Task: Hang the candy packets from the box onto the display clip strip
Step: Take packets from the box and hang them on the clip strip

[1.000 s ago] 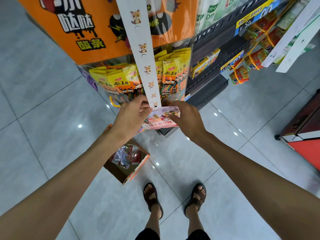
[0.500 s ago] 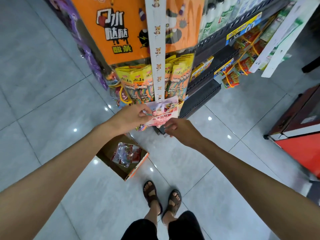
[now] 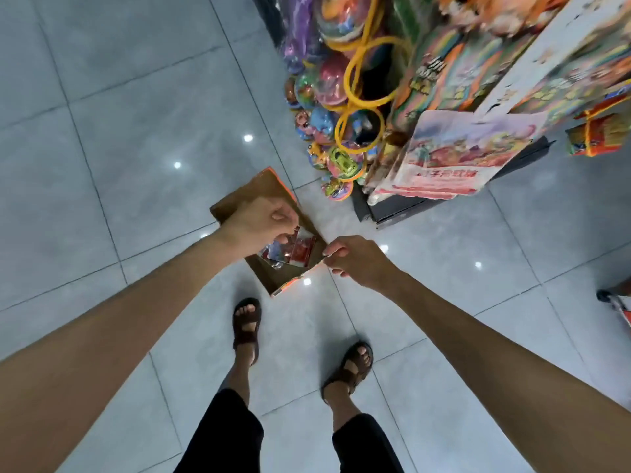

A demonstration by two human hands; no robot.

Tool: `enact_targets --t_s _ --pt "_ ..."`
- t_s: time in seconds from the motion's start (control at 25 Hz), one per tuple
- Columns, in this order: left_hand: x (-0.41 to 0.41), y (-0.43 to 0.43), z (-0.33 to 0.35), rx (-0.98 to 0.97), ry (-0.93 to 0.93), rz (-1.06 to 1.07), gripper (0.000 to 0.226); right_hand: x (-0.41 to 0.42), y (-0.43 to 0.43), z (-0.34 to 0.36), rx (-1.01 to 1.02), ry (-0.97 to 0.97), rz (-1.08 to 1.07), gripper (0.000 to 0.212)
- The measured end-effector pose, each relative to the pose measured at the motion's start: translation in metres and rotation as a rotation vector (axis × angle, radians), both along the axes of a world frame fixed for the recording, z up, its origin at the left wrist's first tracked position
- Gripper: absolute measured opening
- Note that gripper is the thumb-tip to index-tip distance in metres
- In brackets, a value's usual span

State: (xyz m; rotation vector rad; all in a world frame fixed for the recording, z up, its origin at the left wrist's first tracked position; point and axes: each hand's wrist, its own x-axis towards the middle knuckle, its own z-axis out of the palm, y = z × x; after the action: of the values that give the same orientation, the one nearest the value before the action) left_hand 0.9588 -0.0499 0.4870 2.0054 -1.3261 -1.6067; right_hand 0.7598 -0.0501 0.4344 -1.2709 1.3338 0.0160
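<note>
left hand [image 3: 259, 223] curled over box [image 3: 269, 276] | right hand [image 3: 355, 261] curled beside | packets [image 3: 293, 249] inside

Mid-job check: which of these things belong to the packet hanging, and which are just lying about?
Part of the job:
- cardboard box on the floor
- candy packets inside it
- clip strip
- pink packet at the strip's lower end
- left hand and right hand, both above the box

Just around:
- toy balls with yellow rings
- bundled snack packs
- sandals
</note>
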Motion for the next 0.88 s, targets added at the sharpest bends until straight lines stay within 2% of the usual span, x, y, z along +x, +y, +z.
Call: enact_targets --t_s 0.08,0.2,0.4,0.44,0.52,0.64,0.76,0.88 --pt "0.027 0.003 -0.066 0.043 0.044 0.102 0.005 0.028 -0.003 -0.056 -0.005 0.069 0.043 0.006" --pt "0.074 0.007 -0.203 0.117 0.062 0.208 0.009 0.082 -0.011 -0.180 -0.009 0.183 0.125 0.024" --pt "0.104 0.015 -0.417 0.252 -0.001 0.369 0.009 0.136 -0.021 -0.356 -0.072 0.295 0.334 0.033" --pt "0.104 0.015 -0.457 0.264 -0.036 0.375 0.013 0.141 -0.023 -0.386 -0.111 0.345 0.373 0.035" --pt "0.100 0.009 -0.527 0.271 -0.111 0.362 0.035 0.147 -0.029 -0.436 -0.160 0.431 0.403 0.044" --pt "0.090 -0.004 -0.594 0.340 -0.138 0.453 0.059 0.150 -0.037 -0.479 -0.115 0.383 0.348 0.046" --pt "0.085 -0.005 -0.626 0.384 -0.210 0.377 0.082 0.144 -0.039 -0.501 -0.112 0.339 0.307 0.049" --pt "0.092 0.000 -0.647 0.422 -0.277 0.320 0.081 0.136 -0.033 -0.513 -0.081 0.315 0.262 0.042"
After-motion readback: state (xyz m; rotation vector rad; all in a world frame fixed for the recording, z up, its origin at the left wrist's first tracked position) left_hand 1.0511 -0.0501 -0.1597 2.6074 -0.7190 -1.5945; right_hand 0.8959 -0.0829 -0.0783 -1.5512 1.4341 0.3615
